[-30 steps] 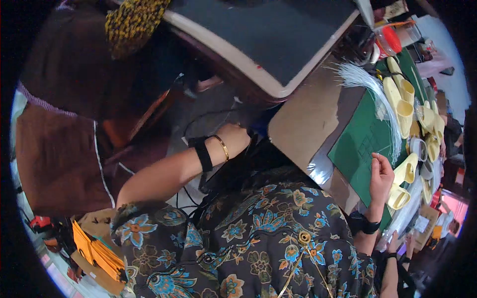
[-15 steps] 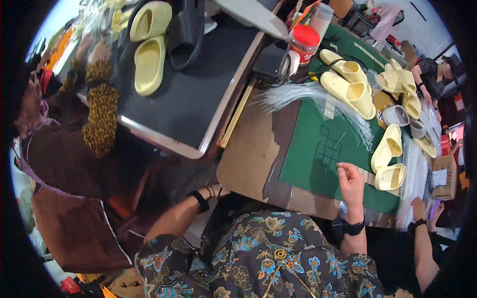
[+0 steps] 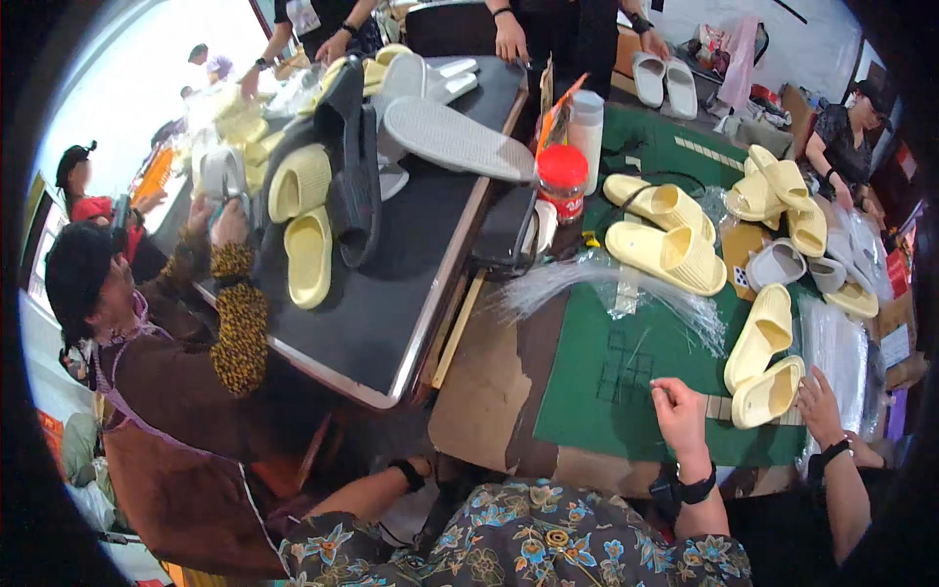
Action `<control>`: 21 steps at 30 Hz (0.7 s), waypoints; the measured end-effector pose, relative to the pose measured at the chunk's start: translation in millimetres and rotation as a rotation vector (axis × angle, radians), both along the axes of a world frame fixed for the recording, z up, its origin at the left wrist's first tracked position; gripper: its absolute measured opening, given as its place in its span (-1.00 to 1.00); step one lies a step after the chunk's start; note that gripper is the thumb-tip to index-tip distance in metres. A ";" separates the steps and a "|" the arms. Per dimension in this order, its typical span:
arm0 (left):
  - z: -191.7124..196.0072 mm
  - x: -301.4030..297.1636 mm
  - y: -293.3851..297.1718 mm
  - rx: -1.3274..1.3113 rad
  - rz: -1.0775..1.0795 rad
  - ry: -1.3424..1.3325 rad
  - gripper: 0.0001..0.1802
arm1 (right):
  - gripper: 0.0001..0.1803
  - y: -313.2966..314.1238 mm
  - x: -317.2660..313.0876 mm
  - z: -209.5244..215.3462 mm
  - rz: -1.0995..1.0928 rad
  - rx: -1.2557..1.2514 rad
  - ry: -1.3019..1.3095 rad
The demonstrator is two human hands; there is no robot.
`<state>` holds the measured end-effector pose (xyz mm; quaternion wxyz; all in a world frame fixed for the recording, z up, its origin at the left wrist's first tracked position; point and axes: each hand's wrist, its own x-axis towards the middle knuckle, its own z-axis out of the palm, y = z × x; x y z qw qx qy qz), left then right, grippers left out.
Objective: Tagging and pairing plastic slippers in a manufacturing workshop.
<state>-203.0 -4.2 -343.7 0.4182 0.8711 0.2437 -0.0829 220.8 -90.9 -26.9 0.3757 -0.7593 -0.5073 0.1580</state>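
My right hand (image 3: 679, 416) is raised over the green mat (image 3: 577, 391), its fingers curled and thumb pinched against the index finger. Whatever may be in the pinch is too small to make out. Just beyond it on the mat are a drawn grid and a fan of clear thin plastic strands (image 3: 675, 308). To its right lies a pair of pale yellow slippers (image 3: 761, 338). Low by the table's left corner is my left hand (image 3: 421, 468), a black band on its wrist; its fingers are hidden.
More yellow slippers (image 3: 675, 249) lie beyond the strands, near a red-lidded jar (image 3: 561, 181). A co-worker's hand (image 3: 820, 406) is beside the right-hand pair. Another person handles slippers at the black-topped table (image 3: 391, 333) on the left. Clear plastic bags (image 3: 831, 342) lie at the right.
The view has tilted up, showing more of the far tables and people. My right hand stays pinched over the mat. The co-worker's hand at the right has come closer to the yellow slippers.
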 end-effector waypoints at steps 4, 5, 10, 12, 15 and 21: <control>21.5 -57.5 -5.8 0.020 0.020 0.104 -0.70 | -0.89 21.8 -1.1 17.3 0.084 0.004 0.012; 29.7 -60.4 -5.7 0.018 0.045 0.134 -0.70 | -0.89 30.4 -6.2 21.1 0.139 0.017 0.049; 59.0 -65.8 -13.8 -0.003 0.097 0.228 -0.71 | -0.83 90.7 -47.2 62.0 0.449 0.111 0.041; 77.0 -63.0 -9.2 -0.020 0.127 0.270 -0.71 | -0.79 130.0 -77.7 70.5 0.550 0.123 0.084; 138.5 -47.5 7.8 0.007 0.281 0.447 -0.67 | -0.70 187.7 -123.7 85.0 0.613 0.068 0.247; 312.8 -22.1 -9.4 0.185 0.388 0.308 -0.73 | -0.29 285.9 -213.5 62.1 0.595 -0.002 0.278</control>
